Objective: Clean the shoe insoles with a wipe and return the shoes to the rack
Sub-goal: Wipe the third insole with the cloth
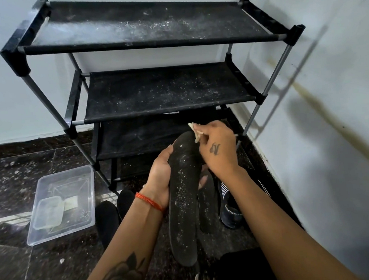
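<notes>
Head view: left hand (160,176) grips a dusty black insole (184,192) mid-length, fingers wrapped behind. Right hand (218,150) pinches a crumpled wipe (195,132) against the insole's toe end. Rack (153,76) stands in the wall corner, shelves dusty. Second insole (208,206) and a shoe (230,208) partly hidden beneath. Clear bin (61,203) left on the floor.

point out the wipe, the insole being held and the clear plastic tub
wipe (195,133), head view, crumpled middle
insole (183,196), head view, dusty top face
plastic tub (87,175), head view, right wall
</notes>
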`<state>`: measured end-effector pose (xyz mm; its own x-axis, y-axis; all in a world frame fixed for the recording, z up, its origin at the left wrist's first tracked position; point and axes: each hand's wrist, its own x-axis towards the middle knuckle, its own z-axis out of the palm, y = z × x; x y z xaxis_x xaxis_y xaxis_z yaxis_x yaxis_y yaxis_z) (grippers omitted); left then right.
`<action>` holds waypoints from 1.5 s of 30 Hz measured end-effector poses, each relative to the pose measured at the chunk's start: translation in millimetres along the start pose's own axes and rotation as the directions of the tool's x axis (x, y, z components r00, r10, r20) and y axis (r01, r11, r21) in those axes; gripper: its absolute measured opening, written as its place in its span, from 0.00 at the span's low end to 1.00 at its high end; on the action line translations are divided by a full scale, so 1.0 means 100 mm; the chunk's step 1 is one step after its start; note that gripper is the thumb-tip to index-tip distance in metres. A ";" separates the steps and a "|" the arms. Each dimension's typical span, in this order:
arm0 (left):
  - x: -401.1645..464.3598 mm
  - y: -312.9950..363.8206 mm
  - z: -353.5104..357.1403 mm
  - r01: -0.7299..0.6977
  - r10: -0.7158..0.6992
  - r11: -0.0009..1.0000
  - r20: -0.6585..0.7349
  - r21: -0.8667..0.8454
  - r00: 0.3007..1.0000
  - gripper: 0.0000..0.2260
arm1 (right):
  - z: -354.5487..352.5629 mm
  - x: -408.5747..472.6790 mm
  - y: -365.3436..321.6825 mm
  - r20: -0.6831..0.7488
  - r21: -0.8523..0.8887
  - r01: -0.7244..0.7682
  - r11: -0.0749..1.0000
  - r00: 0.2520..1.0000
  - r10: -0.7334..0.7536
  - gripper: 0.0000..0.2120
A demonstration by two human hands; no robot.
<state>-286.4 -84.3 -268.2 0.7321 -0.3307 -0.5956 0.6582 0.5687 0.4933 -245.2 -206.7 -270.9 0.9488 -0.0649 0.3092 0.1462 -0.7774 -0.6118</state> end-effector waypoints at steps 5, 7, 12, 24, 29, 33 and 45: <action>0.00 -0.02 0.00 0.035 -0.037 0.999 0.061 0.038 0.997 0.23 | 0.05 -0.01 0.00 0.094 0.113 -0.074 0.991 0.994 0.063 0.14; -0.01 -0.02 -0.01 0.032 -0.034 0.999 0.065 0.035 0.997 0.23 | 0.05 -0.03 -0.05 0.143 0.225 -0.049 0.973 0.990 0.017 0.13; -0.01 0.04 -0.05 0.019 -0.019 1.000 0.020 -0.009 1.000 0.23 | -0.09 0.02 -0.10 0.407 0.264 0.000 0.965 0.907 -0.111 0.10; 0.01 0.00 -0.02 0.046 -0.046 0.999 0.020 -0.004 0.999 0.23 | 0.01 0.04 0.05 0.110 0.105 -0.096 0.990 0.990 0.085 0.14; 0.02 0.04 -0.08 0.027 -0.026 0.999 0.029 -0.020 0.999 0.22 | -0.07 0.03 -0.07 0.343 0.234 -0.034 0.972 0.938 -0.050 0.11; 0.02 0.07 -0.08 0.004 -0.003 0.999 0.013 -0.035 1.000 0.22 | -0.25 0.11 0.03 0.446 0.023 0.030 0.999 0.894 -0.037 0.16; 0.05 0.05 -0.09 -0.027 0.031 0.999 0.102 -0.036 0.994 0.21 | -0.06 0.05 -0.05 0.204 0.187 -0.009 0.982 0.979 -0.030 0.11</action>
<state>-281.2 -75.8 -274.4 0.7660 -0.3885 -0.5122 0.6314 0.6041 0.4862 -242.7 -206.9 -262.3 0.9811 0.0874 0.1724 0.1876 -0.6463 -0.7396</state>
